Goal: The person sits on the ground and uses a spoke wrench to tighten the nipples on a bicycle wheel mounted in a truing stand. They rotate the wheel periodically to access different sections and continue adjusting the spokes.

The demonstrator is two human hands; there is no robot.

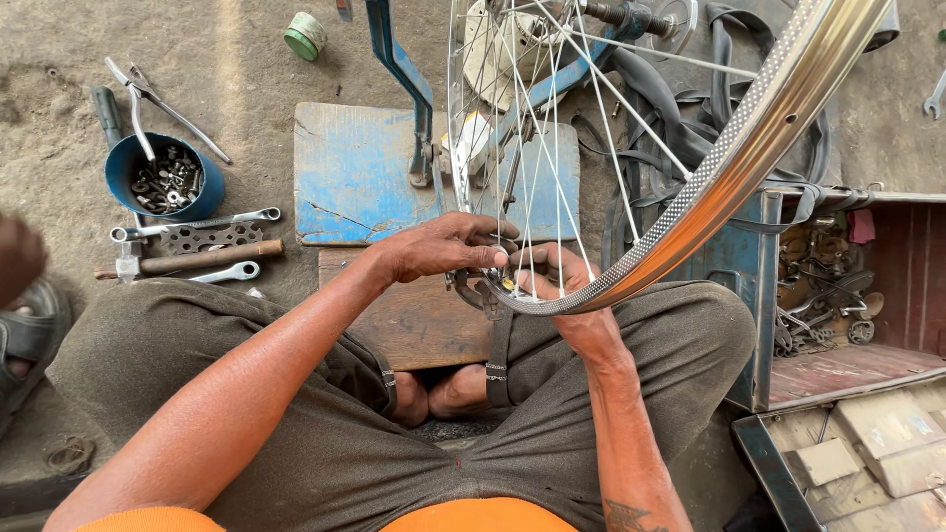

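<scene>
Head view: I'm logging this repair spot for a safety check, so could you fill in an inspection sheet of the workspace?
Surface: bare dirt ground with a worn blue board and a wooden board.
Job's things: shiny bicycle wheel rim with thin spokes, mounted on a blue stand.
Clutter: blue bowl of nuts, pliers, spanners, wooden-handled tool, green roll, rubber inner tubes, open box of parts.
Hands: left hand and right hand both grip the rim's lower edge.
Cables: nothing seen.
Surroundings: another person's sandalled foot at the left edge.
</scene>
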